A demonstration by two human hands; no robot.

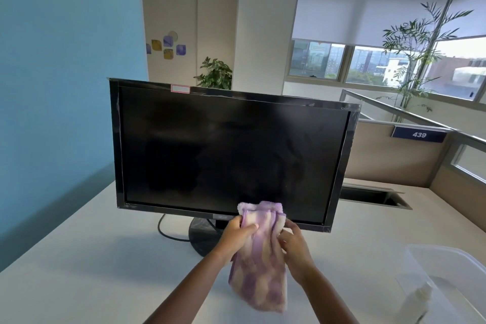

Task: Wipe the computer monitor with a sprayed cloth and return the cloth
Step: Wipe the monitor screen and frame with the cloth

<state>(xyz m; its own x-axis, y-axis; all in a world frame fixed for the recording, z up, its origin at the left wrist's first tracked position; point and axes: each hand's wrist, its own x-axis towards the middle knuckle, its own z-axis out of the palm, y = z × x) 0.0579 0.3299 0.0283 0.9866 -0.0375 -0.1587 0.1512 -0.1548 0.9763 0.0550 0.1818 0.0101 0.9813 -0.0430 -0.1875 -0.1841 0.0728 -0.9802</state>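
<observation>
At a pale table in an office cubicle, a dark-screened monitor stands on its round base, a cable looping out at the left. In front of its lower bezel, the person's left hand grips the upper left edge of a purple-and-cream checked cloth, thumb laid across the fabric. The right hand pinches the opposite edge. The cloth hangs between them, its top just lapping the bottom of the screen and its tail near the table. It appears to be gathered for a pass over the glass. Done well, that means folding it into a flat pad, tucking the loose tail away and working in light, overlapping strokes. One hand should be free to steady the bezel, since the narrow stand could let the screen rock. At far right sit a clear plastic tub and a white spray bottle, likely where the cloth belongs.
</observation>
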